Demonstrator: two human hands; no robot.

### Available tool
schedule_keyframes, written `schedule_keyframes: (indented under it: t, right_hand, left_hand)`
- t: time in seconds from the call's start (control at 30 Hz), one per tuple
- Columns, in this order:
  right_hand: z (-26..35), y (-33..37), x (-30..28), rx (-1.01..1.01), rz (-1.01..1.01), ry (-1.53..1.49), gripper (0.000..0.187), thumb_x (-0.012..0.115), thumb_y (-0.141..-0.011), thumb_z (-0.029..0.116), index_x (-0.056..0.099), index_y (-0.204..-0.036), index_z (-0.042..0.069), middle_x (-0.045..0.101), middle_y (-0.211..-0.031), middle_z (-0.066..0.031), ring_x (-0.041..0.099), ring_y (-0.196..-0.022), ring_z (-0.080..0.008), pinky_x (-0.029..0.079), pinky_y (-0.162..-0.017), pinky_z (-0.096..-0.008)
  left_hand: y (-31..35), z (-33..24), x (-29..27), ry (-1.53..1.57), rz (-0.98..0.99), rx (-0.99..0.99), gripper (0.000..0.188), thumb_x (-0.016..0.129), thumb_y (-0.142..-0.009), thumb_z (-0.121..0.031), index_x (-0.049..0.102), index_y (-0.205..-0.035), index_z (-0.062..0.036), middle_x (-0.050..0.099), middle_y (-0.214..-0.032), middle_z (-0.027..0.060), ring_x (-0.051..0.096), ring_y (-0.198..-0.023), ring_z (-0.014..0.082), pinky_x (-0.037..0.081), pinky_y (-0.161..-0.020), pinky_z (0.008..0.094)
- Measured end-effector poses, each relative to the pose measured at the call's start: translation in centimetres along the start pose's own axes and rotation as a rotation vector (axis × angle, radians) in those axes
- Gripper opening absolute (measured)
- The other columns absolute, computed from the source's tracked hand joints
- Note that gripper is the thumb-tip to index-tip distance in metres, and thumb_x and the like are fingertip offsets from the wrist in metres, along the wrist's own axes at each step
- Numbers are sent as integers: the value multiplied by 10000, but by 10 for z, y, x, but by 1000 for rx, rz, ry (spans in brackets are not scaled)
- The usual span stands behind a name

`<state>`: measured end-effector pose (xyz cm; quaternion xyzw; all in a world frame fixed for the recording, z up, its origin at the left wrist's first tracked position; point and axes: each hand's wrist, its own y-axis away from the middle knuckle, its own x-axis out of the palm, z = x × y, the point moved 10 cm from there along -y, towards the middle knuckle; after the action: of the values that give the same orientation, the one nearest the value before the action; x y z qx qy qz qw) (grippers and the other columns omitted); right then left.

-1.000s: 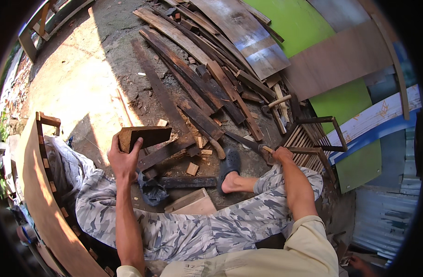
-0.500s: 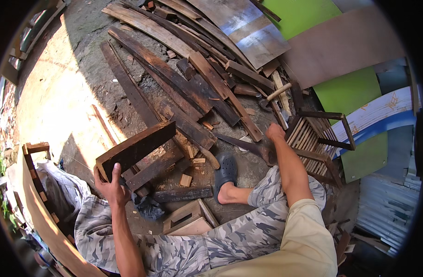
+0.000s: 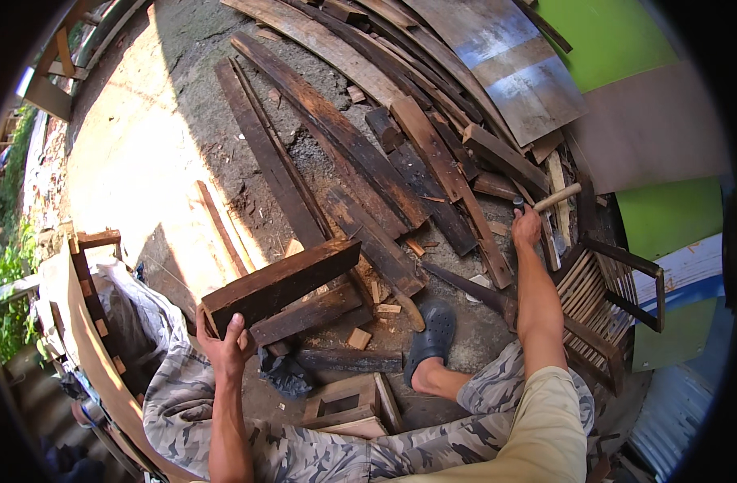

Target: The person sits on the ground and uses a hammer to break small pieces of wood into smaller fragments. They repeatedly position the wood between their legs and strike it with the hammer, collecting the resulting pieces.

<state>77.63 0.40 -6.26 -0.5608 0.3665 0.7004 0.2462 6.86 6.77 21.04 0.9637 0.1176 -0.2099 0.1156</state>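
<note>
My left hand (image 3: 226,342) grips the near end of a dark wooden board (image 3: 284,282), thumb on the near face. The board is tilted on edge above another dark plank (image 3: 308,314); a thin spike, perhaps a nail, shows at its far top corner. Out to the right, my right hand (image 3: 527,228) has its fingers closed at the head of a hammer (image 3: 558,197). The hammer's pale wooden handle points right, and its head is partly hidden by my fingers. A handsaw (image 3: 473,291) lies beside my right forearm, its wooden handle near my knee.
Long planks (image 3: 344,153) are heaped ahead. A slatted wooden frame (image 3: 598,294) stands at the right, near green and grey sheets (image 3: 666,225). By my shoe (image 3: 433,334) lie wood offcuts (image 3: 359,338), a black plastic bag (image 3: 285,374) and a small wooden frame (image 3: 344,398).
My right hand has moved forward from near the saw to the hammer and closed on its head. My left hand keeps hold of the board. The whole view has shifted.
</note>
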Motion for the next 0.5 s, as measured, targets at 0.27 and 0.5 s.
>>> schedule_keyframes:
  t: [0.27, 0.5]
  right_hand:
    - [50, 42, 3, -315, 80, 316, 268, 546, -971, 215, 653, -1201, 130, 504, -1393, -123, 448, -1302, -345, 386, -1033, -500]
    - [67, 44, 17, -428, -3, 797, 410, 464, -1004, 252, 530, -1383, 108, 408, -1513, -110, 348, -1400, -312, 283, -1102, -541]
  left_hand:
    - [18, 6, -33, 37, 24, -44, 596, 816, -782, -147, 518, -1280, -10, 620, -1090, 84, 595, -969, 173, 493, -834, 309]
    - [41, 28, -49, 12, 216, -78, 536, 776, -769, 26, 518, -1234, -45, 573, -1188, 101, 603, -1069, 209, 610, -910, 383]
